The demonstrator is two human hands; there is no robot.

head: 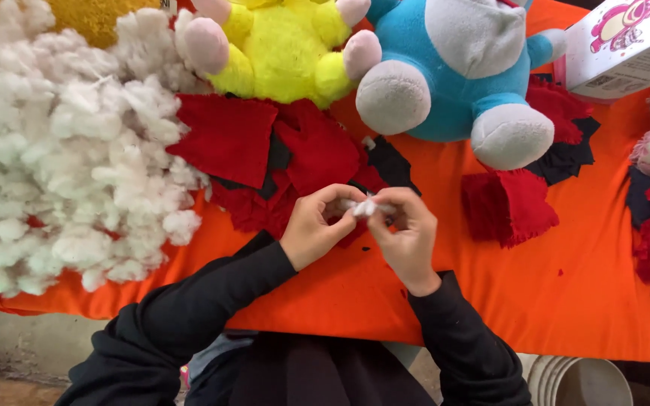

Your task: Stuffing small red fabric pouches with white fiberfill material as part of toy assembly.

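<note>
An orange cloth covers the table. At nine o'clock lies a big heap of white stuffing. At twelve sit a blue plush toy and a yellow plush toy. Red and black fabric scraps spread just above the hands; a red square lies at three o'clock. At centre, the left hand and right hand meet, black sleeves angled inward, fingertips of both pinched shut on a small white tuft between them.
</note>
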